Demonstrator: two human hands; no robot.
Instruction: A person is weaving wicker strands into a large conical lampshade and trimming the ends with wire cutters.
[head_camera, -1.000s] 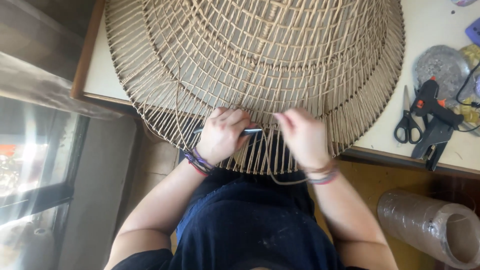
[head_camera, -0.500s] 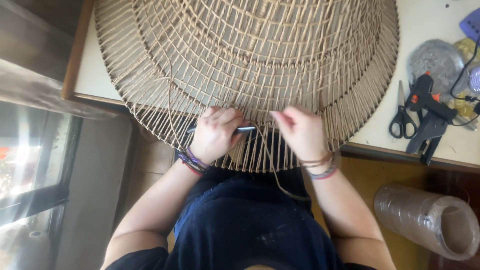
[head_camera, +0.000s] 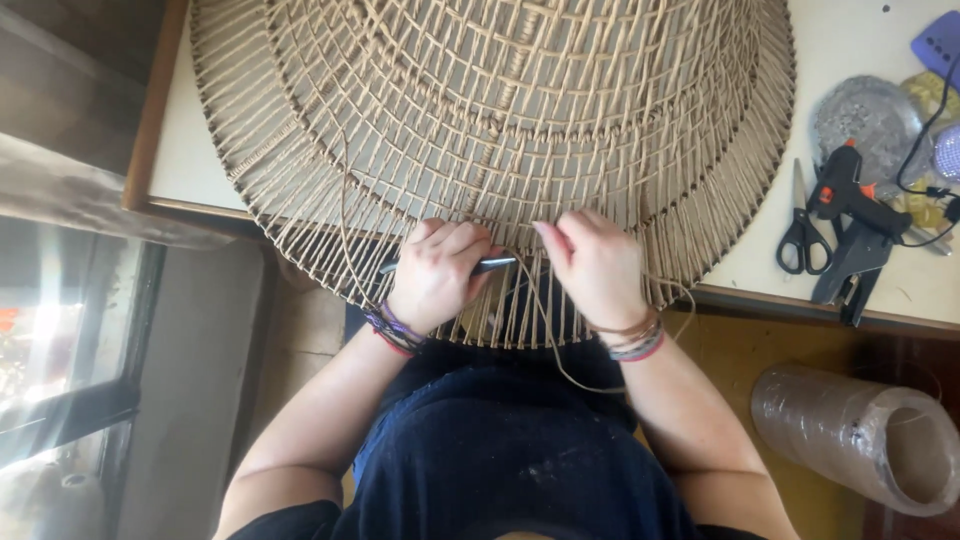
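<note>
A large round woven wicker piece (head_camera: 500, 120) lies on the white table (head_camera: 850, 60), its near rim hanging over the table edge above my lap. My left hand (head_camera: 437, 272) grips a thin dark metal tool (head_camera: 495, 265) that points right along the rim. My right hand (head_camera: 597, 268) rests on the rim beside it, fingers pinching the weave. A loose tan cord (head_camera: 565, 365) loops down from under my right hand. Bracelets sit on both wrists.
On the table at the right lie black scissors (head_camera: 800, 235), a black and orange glue gun (head_camera: 855, 215) with its cable, a round silver disc (head_camera: 865, 115) and a purple thing at the corner. A clear plastic roll (head_camera: 870, 435) lies on the floor at lower right. A window is at left.
The view has shifted slightly, so the wicker piece and tools sit further left in frame. Both hands stay at the near rim, with small finger movements on the weave.
</note>
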